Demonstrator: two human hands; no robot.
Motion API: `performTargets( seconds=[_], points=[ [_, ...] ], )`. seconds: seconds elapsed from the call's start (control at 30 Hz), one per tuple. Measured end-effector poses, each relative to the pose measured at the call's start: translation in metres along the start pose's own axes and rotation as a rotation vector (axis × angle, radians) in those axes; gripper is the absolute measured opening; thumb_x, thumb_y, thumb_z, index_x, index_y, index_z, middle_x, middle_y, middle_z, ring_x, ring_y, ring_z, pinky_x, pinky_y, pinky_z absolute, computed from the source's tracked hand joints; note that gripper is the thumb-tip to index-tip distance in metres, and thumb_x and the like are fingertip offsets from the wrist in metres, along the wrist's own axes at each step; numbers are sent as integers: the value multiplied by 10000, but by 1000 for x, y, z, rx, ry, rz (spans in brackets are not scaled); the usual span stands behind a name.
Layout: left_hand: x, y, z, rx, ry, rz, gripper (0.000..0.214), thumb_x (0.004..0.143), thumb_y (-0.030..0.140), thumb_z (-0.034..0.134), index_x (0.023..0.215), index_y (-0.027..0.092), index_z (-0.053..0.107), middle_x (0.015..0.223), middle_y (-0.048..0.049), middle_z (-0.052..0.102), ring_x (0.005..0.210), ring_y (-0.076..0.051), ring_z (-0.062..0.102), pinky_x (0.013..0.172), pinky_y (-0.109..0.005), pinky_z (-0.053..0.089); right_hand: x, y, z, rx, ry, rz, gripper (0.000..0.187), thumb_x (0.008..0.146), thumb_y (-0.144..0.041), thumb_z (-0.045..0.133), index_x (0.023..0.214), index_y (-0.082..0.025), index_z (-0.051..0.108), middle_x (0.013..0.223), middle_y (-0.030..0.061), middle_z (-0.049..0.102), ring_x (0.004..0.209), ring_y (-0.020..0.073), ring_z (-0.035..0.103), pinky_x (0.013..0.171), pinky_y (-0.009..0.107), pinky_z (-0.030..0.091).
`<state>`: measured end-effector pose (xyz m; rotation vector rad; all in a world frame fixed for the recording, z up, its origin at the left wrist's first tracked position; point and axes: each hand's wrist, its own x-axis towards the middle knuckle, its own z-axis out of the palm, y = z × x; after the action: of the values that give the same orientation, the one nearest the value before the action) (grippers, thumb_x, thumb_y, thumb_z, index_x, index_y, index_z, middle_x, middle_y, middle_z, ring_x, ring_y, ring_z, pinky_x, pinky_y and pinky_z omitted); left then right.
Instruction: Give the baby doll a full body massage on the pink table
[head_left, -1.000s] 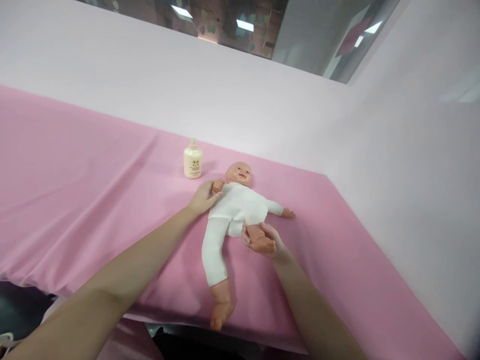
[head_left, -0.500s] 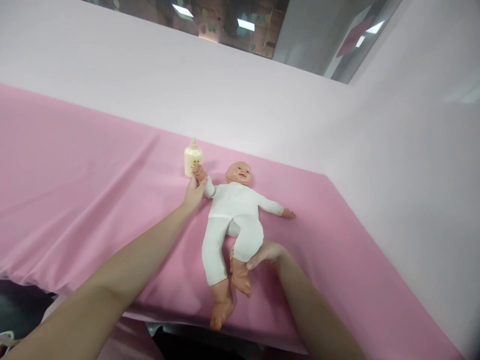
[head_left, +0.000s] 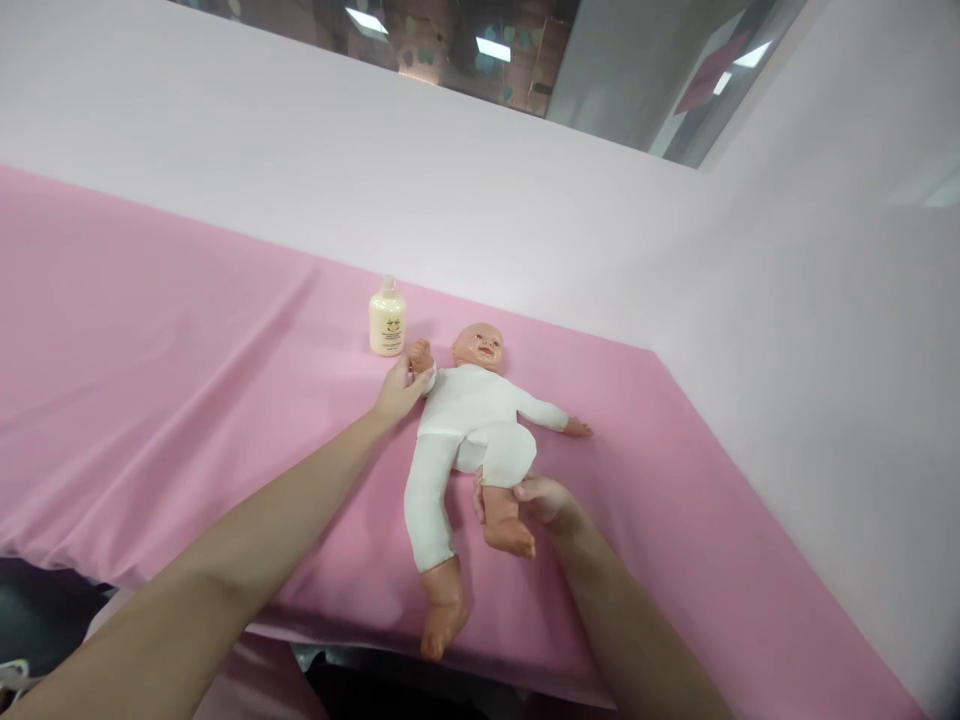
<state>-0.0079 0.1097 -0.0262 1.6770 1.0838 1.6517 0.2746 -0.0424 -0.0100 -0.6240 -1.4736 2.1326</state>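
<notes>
A baby doll [head_left: 472, 405] with a white cloth body lies face up on a pink-covered table [head_left: 660, 480]. My left hand [head_left: 400, 390] is closed around the doll's arm near its wrist, on the left of its body. My right hand [head_left: 546, 500] grips the doll's lower leg on the right, just above the foot; some of its fingers are hidden behind that leg. This leg is bent up at the knee, while the other leg lies straight toward the table's front edge. The doll's other arm is stretched out to the right.
A cream-coloured bottle [head_left: 387, 325] with a dark printed label stands just beyond my left hand. A pale wall [head_left: 315, 160] rises along the table's back, with a window [head_left: 465, 45] in it. The pink cloth has folds at left.
My left hand has brought the doll's arm inward, uncovering the bottle's label. My right hand has raised the doll's leg up and to the right, bending it more.
</notes>
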Motion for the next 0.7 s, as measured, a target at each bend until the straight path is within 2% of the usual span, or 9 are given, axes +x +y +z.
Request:
performTargets(
  seconds=[0.1,0.2,0.3,0.4,0.57,0.7],
  points=[
    [-3,9,-1,103,-114,111,445,955,550,672,1204,182,688,1210,-142,803,1146,-323,748,1080,-503,606,-1,-2,8,124,92,-104,649,824,-790,810,1018,-173,762,875,66,733,759,186,648,740,328,552],
    [-5,17,-1,241,-303,271,417,966,513,658,1231,199,731,1231,-135,810,1163,-324,749,1114,-508,579,2,-9,11,211,218,-118,648,888,-781,762,1069,-159,771,825,38,681,736,173,597,751,328,544],
    [-6,22,0,356,-451,388,412,977,477,644,1283,221,745,1271,-132,808,1217,-330,738,1145,-511,550,6,-16,12,230,298,-112,592,980,-731,676,1022,-146,757,778,27,627,687,166,543,709,329,520],
    [-7,23,0,361,-462,400,408,971,453,648,1295,224,745,1276,-139,805,1218,-337,737,1138,-513,549,8,-18,12,235,344,-110,559,999,-706,670,1031,-152,743,777,19,619,684,164,534,685,315,507],
    [-6,23,0,290,-431,338,384,917,448,689,1232,242,766,1260,-130,813,1211,-359,740,1133,-535,552,7,-17,13,186,316,-117,574,932,-750,737,985,-179,726,800,22,651,707,167,549,708,315,518],
    [-5,24,-1,252,-368,256,383,882,454,714,1196,243,774,1224,-124,820,1167,-359,743,1105,-531,568,7,-10,9,117,262,-89,607,996,-796,611,885,-204,682,739,17,617,688,171,567,717,330,524]
  ],
)
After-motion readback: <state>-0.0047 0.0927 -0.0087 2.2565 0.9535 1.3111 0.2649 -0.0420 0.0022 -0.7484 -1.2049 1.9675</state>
